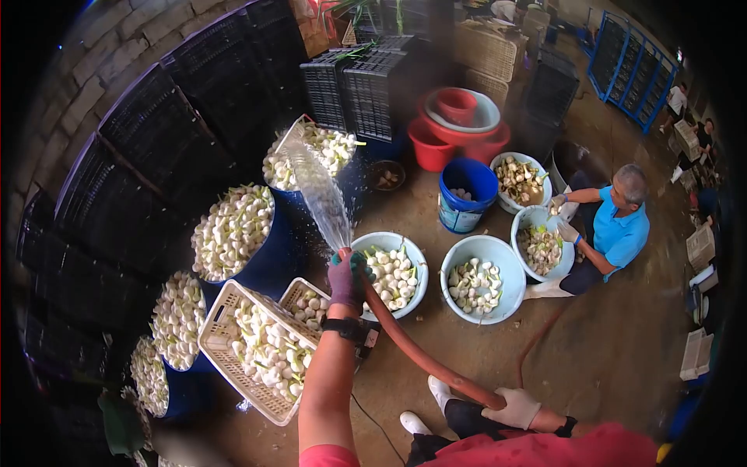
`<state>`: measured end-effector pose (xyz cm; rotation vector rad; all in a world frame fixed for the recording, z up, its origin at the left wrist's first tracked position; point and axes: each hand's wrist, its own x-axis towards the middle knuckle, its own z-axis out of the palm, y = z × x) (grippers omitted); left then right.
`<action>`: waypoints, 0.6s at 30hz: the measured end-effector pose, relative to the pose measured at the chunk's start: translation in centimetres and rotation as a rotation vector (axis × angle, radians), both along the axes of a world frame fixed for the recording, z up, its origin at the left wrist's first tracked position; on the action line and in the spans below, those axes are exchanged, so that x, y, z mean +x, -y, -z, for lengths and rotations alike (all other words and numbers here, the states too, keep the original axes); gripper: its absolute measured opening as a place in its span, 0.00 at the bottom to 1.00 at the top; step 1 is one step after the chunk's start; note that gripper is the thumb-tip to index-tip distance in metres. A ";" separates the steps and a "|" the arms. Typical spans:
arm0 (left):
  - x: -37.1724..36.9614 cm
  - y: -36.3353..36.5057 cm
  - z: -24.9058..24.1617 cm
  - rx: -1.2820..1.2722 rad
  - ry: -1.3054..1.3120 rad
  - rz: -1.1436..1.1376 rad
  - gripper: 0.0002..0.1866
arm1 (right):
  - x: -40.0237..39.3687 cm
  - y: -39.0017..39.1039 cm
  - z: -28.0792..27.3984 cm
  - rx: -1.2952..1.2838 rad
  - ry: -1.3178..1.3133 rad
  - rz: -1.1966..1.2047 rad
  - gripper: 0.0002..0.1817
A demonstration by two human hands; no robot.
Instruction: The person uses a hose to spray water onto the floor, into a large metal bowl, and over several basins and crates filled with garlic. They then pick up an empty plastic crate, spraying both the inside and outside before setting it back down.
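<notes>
My left hand (348, 278), in a purple and teal glove, is closed round the front end of a reddish hose (412, 340). My right hand (513, 409), in a pale glove, grips the hose farther back, near my body. Water (323, 198) shoots from the hose end in a wide spray toward a pale crate of white garlic bulbs (331, 148) at the back. Just below my left hand stands a tilted cream crate (222, 311) of bulbs, and a light-blue basin (422, 280) of bulbs is to its right.
Blue tubs (268, 253) heaped with bulbs line the left, beside black crates (148, 124). A co-worker in a blue shirt (622, 229) handles bulbs over a basin (566, 265) at right. Red basins (428, 148) and a blue bucket (459, 214) stand behind. My white boots (416, 424) are on wet floor.
</notes>
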<state>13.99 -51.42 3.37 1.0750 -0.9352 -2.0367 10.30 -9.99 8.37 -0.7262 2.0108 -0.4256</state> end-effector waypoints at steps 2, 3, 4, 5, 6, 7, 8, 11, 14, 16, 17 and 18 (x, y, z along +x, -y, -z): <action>-0.5 -0.6 0.4 0.031 0.017 -0.014 0.05 | -0.2 -0.7 0.8 0.023 -0.001 -0.006 0.26; -0.7 -0.8 0.2 0.051 0.008 -0.008 0.05 | -0.3 -0.8 0.9 0.048 0.000 -0.007 0.25; -0.9 -0.7 0.3 0.050 0.006 -0.016 0.05 | -0.4 -0.7 0.7 0.052 -0.005 0.005 0.25; -1.2 -0.5 0.4 0.044 -0.010 0.000 0.05 | -0.6 -0.6 0.7 0.052 -0.007 -0.002 0.25; -1.4 -0.4 0.5 0.040 -0.026 0.017 0.06 | -0.7 -0.5 0.8 0.033 0.005 0.008 0.25; -1.6 -0.2 0.6 0.042 -0.027 0.014 0.06 | -0.8 -0.5 0.8 0.014 0.017 0.021 0.26; -1.7 -0.2 0.1 0.008 -0.038 0.015 0.06 | -0.8 -0.4 0.8 0.016 0.015 0.019 0.26; -1.9 0.0 -1.6 -0.049 -0.054 0.003 0.06 | -0.8 0.2 0.9 0.008 -0.015 0.037 0.25; -1.6 0.4 -2.8 -0.086 -0.039 -0.037 0.06 | -1.1 0.8 1.1 -0.018 -0.032 0.027 0.24; -0.9 0.6 -3.2 -0.111 -0.004 -0.060 0.06 | -1.1 1.2 1.1 -0.045 -0.029 0.027 0.23; -0.6 0.6 -3.2 -0.110 -0.003 -0.060 0.06 | -1.1 1.2 1.4 -0.044 -0.028 0.026 0.23; -0.2 0.5 -3.1 -0.112 -0.001 -0.077 0.06 | -1.2 1.1 1.6 -0.039 -0.026 -0.001 0.23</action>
